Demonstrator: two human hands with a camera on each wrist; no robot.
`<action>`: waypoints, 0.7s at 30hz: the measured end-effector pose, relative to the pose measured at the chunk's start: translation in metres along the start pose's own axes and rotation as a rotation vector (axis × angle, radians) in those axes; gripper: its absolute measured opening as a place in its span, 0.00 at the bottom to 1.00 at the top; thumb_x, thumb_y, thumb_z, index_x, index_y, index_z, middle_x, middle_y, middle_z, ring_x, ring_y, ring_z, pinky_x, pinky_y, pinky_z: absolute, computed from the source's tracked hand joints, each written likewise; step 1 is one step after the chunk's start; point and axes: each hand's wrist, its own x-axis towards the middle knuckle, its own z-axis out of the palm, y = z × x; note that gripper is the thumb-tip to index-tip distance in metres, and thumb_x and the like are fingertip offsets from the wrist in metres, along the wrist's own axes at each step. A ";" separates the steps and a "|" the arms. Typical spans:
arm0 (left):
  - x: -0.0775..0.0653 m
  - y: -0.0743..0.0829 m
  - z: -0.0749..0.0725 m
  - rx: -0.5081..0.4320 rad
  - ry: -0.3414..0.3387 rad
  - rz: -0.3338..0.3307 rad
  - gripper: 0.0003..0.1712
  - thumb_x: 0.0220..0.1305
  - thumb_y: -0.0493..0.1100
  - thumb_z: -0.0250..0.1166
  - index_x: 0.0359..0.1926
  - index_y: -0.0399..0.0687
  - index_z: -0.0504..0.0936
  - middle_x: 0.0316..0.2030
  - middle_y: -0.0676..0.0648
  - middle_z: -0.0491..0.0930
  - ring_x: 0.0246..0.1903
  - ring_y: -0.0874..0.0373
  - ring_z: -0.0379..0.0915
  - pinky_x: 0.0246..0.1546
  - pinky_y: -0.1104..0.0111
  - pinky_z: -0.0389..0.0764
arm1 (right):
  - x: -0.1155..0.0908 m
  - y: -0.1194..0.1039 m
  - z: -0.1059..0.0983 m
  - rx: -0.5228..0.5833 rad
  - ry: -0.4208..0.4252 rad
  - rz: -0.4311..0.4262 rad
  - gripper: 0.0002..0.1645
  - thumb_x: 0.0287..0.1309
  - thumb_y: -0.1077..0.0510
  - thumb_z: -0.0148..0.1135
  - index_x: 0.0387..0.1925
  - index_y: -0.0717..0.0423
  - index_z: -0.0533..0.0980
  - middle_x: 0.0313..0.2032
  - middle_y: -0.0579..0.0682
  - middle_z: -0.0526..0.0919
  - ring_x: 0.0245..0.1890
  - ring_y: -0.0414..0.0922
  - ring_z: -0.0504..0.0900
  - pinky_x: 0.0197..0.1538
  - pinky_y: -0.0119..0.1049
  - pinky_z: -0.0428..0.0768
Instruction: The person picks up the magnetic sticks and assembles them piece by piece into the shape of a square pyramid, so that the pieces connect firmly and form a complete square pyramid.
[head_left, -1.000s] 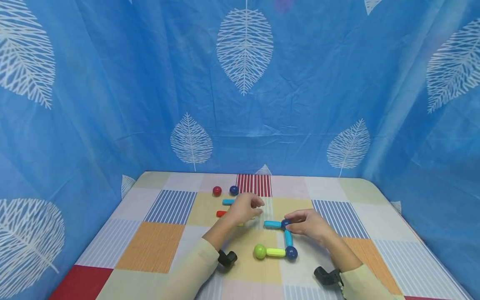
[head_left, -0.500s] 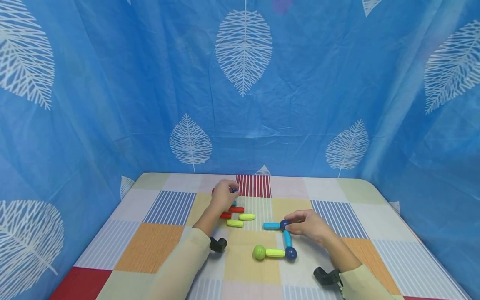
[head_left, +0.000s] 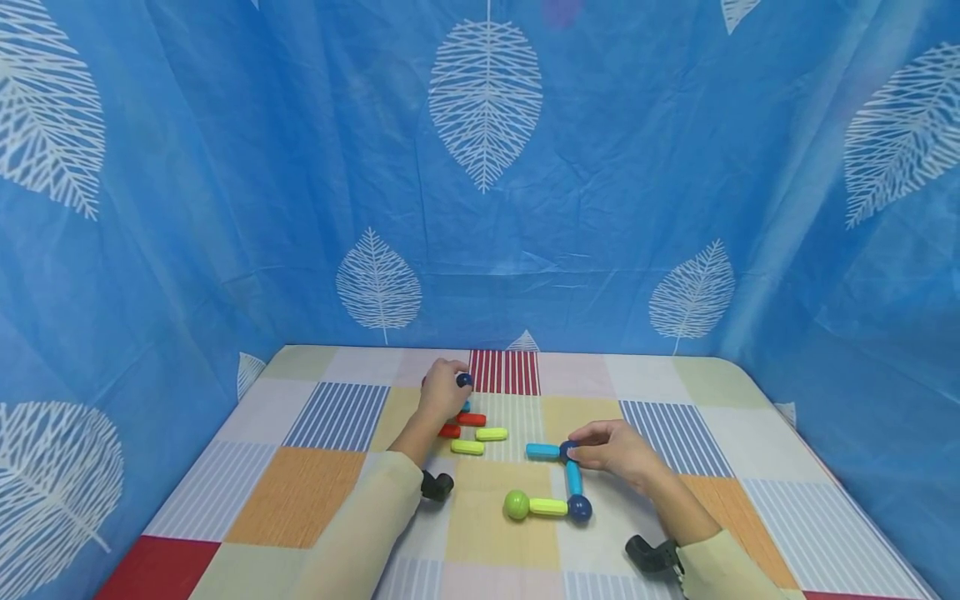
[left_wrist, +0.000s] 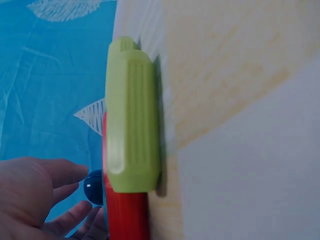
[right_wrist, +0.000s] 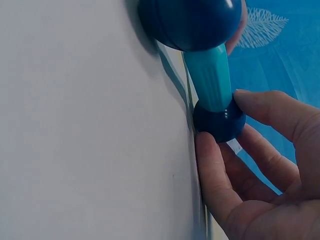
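At the far side of the table, my left hand (head_left: 442,390) has its fingertips around a dark blue ball (head_left: 464,380); the same ball (left_wrist: 94,188) shows between thumb and fingers in the left wrist view. My right hand (head_left: 617,450) pinches another dark blue ball (right_wrist: 220,122), the corner of a joined chain. From that corner one light blue rod (head_left: 542,451) points left and a second light blue rod (head_left: 573,479) runs toward me. The second meets a dark blue ball (head_left: 580,508), then a yellow-green rod (head_left: 548,507) and a green ball (head_left: 517,505).
Loose red rods (head_left: 472,420) and yellow-green rods (head_left: 491,434) lie between the left hand and the chain. A light blue rod (head_left: 466,407) is partly covered by the left hand. Patchwork cloth covers the table (head_left: 337,417); a blue curtain (head_left: 600,167) hangs behind.
My left hand has moved from above the loose rods to the dark blue ball at the back, shifting slightly left lately so more of the ball shows. The right hand and chain stay put.
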 end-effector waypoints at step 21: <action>0.005 -0.001 0.005 0.092 -0.013 0.046 0.12 0.63 0.37 0.72 0.47 0.47 0.84 0.52 0.43 0.80 0.52 0.48 0.76 0.59 0.54 0.83 | 0.000 -0.002 -0.001 -0.046 0.011 -0.005 0.19 0.57 0.61 0.74 0.50 0.64 0.83 0.45 0.56 0.86 0.41 0.44 0.85 0.46 0.39 0.87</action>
